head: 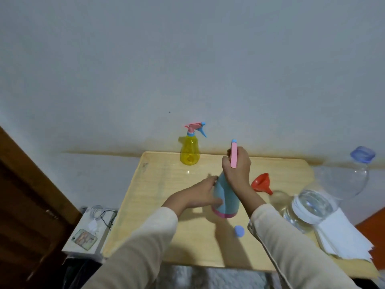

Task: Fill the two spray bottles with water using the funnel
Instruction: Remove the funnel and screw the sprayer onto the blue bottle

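Dim, soft, bluish light; wide-angle edge distortion.

A stack of white paper (343,236) lies at the wooden table's (158,205) right edge. A phone (84,239) rests on a white box (87,232) beside the table's left.

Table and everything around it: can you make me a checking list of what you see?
Surface: wooden table, set against a pale wall.
Job's things: blue spray bottle upright, held by both hands; yellow spray bottle upright at the back edge, sprayer on; orange funnel lying on its side; big clear water bottle at right.
Clutter: small blue cap loose on the table; white paper stack at the right edge.
Grippers: left hand on the blue bottle's side; right hand around its pink sprayer head.
Cables: black cord on the white box to the left.
Surroundings: brown door at left.
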`<act>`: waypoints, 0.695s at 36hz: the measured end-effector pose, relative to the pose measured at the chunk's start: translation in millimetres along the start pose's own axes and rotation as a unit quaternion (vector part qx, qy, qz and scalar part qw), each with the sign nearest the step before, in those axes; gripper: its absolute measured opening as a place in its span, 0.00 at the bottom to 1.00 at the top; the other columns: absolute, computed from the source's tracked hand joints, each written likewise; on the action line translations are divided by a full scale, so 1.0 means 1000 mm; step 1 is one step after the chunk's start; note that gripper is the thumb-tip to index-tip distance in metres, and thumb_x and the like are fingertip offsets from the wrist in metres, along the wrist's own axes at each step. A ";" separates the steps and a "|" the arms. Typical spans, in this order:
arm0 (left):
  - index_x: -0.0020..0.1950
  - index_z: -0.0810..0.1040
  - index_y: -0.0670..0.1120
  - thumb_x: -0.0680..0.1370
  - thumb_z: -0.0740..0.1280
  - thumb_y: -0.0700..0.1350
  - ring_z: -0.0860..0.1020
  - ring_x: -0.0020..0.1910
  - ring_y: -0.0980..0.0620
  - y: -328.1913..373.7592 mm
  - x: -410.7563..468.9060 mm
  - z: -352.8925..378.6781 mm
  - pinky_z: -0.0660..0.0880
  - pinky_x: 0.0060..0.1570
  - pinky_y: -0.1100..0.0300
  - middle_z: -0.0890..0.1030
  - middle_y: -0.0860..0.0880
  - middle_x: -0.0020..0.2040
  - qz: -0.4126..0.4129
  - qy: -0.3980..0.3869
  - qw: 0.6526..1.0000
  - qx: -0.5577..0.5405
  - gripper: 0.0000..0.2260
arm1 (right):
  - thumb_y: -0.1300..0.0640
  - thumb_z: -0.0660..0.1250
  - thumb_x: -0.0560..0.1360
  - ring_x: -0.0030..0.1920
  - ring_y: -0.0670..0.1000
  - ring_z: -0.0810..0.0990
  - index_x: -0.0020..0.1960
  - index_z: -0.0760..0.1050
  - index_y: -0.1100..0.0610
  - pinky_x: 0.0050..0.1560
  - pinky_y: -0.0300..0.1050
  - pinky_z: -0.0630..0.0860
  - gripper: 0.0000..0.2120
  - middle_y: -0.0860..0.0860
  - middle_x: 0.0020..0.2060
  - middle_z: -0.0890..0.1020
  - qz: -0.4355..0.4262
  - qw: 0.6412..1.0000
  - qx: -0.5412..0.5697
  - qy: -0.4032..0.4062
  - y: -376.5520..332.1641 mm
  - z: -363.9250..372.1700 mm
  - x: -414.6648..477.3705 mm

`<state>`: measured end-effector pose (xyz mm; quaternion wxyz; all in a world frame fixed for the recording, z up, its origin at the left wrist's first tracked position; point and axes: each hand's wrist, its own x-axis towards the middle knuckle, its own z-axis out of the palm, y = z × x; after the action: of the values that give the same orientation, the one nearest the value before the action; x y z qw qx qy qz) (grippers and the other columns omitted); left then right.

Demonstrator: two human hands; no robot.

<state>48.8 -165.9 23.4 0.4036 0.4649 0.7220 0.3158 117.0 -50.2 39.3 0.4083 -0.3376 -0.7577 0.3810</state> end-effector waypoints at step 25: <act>0.62 0.75 0.48 0.61 0.80 0.43 0.77 0.59 0.53 -0.039 0.244 -0.030 0.74 0.59 0.61 0.79 0.48 0.60 0.048 0.181 0.975 -0.117 0.31 | 0.55 0.77 0.64 0.52 0.51 0.67 0.55 0.66 0.62 0.48 0.36 0.62 0.27 0.51 0.49 0.67 -0.024 0.992 -0.054 -0.115 0.136 0.015 0.169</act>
<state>-52.6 43.7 -65.5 0.3021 0.3833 0.7180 0.4962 56.4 150.2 -21.4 0.3086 -0.2945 -0.8271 0.3660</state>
